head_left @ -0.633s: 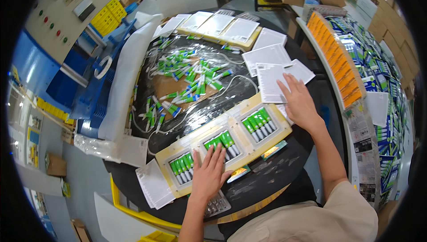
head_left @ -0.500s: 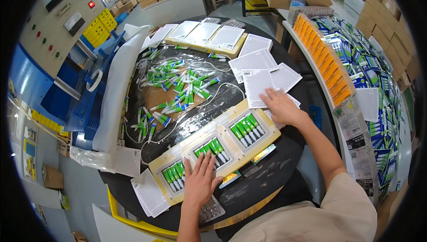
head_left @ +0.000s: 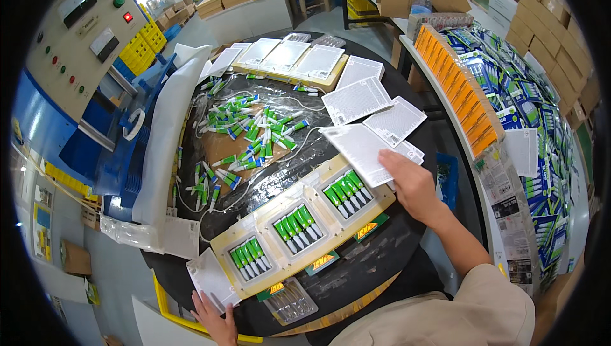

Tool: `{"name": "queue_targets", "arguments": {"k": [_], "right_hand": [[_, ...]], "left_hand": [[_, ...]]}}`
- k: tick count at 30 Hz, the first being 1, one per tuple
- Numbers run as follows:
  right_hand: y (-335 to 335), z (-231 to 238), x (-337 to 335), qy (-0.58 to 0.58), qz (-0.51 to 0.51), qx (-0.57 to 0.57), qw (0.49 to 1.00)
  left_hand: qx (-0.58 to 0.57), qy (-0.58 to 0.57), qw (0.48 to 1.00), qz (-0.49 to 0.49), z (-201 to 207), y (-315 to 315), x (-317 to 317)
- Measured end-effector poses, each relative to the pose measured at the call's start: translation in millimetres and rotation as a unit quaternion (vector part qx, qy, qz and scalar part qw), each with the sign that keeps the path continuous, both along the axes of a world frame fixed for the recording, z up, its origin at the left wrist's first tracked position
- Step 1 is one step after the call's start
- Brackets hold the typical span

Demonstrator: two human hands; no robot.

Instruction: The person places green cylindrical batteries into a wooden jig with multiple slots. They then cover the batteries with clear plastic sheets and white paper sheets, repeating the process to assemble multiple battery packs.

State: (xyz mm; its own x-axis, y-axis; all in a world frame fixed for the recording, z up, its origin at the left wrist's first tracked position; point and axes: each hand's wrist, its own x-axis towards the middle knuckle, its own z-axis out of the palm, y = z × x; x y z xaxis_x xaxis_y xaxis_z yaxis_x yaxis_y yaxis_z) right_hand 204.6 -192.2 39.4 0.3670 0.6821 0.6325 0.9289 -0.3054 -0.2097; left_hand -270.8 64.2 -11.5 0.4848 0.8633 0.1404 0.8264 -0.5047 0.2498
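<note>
A cream tray [head_left: 273, 235] lies in front of me with three framed windows, each holding a row of green-and-white tubes [head_left: 297, 227]. My right hand [head_left: 417, 187] is beyond the tray's right end, fingers closed on the edge of a white printed card [head_left: 356, 149], tilted over the right window's corner. My left hand [head_left: 215, 320] rests at the near edge of another white card [head_left: 213, 276] beside the tray's left end, its fingers spread. Parts of green-and-orange cards [head_left: 323, 263] stick out under the tray's near side.
Loose tubes [head_left: 261, 130] are heaped on the round black table [head_left: 382, 254]. A second tray [head_left: 331, 77] with white cards sits at the far side. Clear plastic blisters [head_left: 293, 301] lie near me. At right, a side table carries orange cards [head_left: 455, 85] and many packs [head_left: 528, 117].
My left hand has left the middle window and moved down-left to the card there. My right hand has drawn a white card nearer, turning it. The tubes in the middle window are now uncovered.
</note>
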Motion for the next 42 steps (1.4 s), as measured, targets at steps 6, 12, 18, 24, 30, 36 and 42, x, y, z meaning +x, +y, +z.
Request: {"name": "queue_targets", "arguments": {"k": [6, 12, 18, 24, 30, 36, 42], "right_hand": [[-4.1, -12.3, 4.8, -0.047, -0.045, 0.032, 0.997], [22.6, -35.9, 72.6, -0.086, -0.093, -0.046, 0.991], [18.1, -40.6, 58.8, -0.043, -0.054, -0.105, 0.992], [40.5, -48.6, -13.2, 0.098, 0.033, -0.043, 0.994], [49.3, -63.5, -10.8, 0.066, 0.047, -0.104, 0.991], [46.8, -66.6, -13.6, 0.06, 0.049, -0.113, 0.99], [49.0, -66.2, -16.0, 0.048, 0.044, -0.091, 0.994]], "left_hand": [[-0.018, -0.129, 0.953, -0.274, 26.7, -43.9, 146.8], [0.079, -0.043, 0.839, -0.537, 17.6, -70.9, 289.2], [0.116, 0.033, 0.812, -0.571, 9.6, -60.0, 316.3], [0.099, 0.052, 0.798, -0.592, 6.7, -54.1, 319.2], [0.114, 0.049, 0.79, -0.601, 7.4, -49.0, 315.2], [0.133, 0.033, 0.802, -0.581, 0.4, -53.5, 307.0], [0.137, 0.026, 0.813, -0.565, 0.8, -57.2, 303.3]]}}
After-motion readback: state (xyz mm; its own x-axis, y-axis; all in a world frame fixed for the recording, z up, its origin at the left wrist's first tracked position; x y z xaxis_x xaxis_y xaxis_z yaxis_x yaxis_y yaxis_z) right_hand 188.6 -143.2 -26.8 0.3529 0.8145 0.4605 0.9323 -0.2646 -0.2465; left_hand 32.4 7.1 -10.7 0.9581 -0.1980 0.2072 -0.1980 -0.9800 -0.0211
